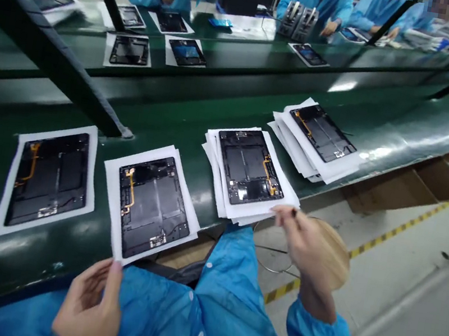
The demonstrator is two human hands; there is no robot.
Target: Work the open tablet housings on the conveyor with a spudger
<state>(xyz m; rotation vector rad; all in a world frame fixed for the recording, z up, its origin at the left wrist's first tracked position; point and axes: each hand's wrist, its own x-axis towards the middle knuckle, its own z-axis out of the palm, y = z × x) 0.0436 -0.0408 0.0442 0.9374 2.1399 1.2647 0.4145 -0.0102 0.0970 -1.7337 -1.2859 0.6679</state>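
The right hand (302, 243) pinches the near corner of the paper stack (226, 194) under an opened tablet (250, 166) at the worktop's (198, 118) edge. The left hand (89, 305), loosely curled, rests at the neighbouring sheet's (115, 185) corner (holding nothing). Shifting the stack looks like the step; it needs a level pull.

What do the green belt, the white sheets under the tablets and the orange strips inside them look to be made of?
Green belt: likely rubber or PVC, glossy; bright reflections streak it. White sheets by the right hand: thin, matte, edges fanned, probably paper or foam sheet. Orange strip in the open tablet there: seemingly a flexible film cable, lying flat and bent.
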